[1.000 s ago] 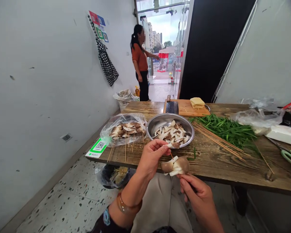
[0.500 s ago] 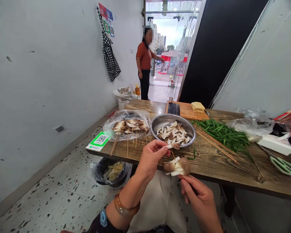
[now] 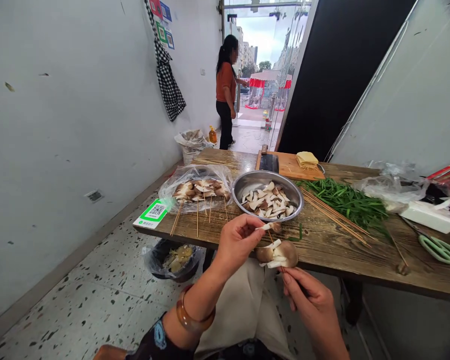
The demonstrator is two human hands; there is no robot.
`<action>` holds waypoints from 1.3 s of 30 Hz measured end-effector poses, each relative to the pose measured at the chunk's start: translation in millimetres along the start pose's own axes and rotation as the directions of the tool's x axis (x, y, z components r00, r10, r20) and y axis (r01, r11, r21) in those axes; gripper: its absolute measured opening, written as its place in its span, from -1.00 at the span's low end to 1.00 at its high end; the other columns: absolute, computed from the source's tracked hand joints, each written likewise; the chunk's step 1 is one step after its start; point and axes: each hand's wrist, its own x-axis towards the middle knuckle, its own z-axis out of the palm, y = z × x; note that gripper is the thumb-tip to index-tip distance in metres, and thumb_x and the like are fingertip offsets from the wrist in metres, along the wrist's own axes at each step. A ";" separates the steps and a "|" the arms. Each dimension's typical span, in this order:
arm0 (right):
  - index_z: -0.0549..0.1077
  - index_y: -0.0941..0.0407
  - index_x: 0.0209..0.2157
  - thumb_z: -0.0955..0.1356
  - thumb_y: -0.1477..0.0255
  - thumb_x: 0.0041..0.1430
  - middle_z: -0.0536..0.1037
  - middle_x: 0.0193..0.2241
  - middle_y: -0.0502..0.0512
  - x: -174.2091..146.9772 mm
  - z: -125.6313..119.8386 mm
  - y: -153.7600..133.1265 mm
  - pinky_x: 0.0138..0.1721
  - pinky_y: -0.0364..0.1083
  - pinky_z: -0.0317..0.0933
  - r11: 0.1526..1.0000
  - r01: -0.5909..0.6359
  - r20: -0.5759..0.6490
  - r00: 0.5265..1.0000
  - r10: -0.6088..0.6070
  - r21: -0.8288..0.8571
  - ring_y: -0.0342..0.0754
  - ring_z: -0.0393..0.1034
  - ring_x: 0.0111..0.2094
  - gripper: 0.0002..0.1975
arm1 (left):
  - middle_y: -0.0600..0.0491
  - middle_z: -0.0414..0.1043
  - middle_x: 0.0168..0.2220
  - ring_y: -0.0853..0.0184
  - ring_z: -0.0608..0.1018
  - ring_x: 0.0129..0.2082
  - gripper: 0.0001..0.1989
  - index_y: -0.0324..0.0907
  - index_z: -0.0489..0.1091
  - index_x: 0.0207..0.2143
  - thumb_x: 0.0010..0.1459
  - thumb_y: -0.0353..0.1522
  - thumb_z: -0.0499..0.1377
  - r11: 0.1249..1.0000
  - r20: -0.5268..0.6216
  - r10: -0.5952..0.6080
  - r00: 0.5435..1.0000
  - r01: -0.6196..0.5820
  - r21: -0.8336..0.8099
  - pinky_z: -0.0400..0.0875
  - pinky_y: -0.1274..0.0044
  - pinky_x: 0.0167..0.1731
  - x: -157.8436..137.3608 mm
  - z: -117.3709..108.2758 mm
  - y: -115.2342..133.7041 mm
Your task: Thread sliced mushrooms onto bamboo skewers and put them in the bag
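Observation:
Pinched in my left hand [image 3: 240,245] is a mushroom piece [image 3: 273,228], at the tip of a thin skewer. My right hand [image 3: 309,295] is closed on that skewer's lower part, just under several threaded mushroom pieces [image 3: 279,254] with brown caps and white stems. Beyond my hands stands a steel bowl [image 3: 300,200] of cut mushrooms [image 3: 272,200]. To its left, finished-looking mushroom skewers [image 3: 202,190] lie on a plastic-covered plate, their sticks pointing toward me.
The wooden table [image 3: 322,250] also bears bare skewers [image 3: 333,217], green chives [image 3: 345,205], scissors [image 3: 440,250], a cleaver [image 3: 269,162] and a cutting board [image 3: 290,167] with tofu sheets [image 3: 306,160]. A lined bin [image 3: 176,262] stands below. Near the doorway is another person [image 3: 226,90].
The mushroom piece in my left hand now sits over the skewer's tip, slightly farther right. The other person has turned toward the door. My view has shifted slightly.

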 end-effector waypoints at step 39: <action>0.62 0.09 -0.21 0.36 0.28 0.13 0.47 -0.61 -0.03 7.2 -10.4 19.3 -0.72 -0.24 0.14 0.973 -0.156 0.009 0.988 0.157 0.170 -0.25 0.19 -0.73 -0.73 | 0.08 0.43 -0.48 0.49 0.32 -0.51 -0.71 -0.26 0.53 -0.36 -0.03 -0.19 0.29 0.953 0.111 -0.274 0.955 0.285 -0.102 0.13 0.62 -0.48 6.3 48.0 -22.7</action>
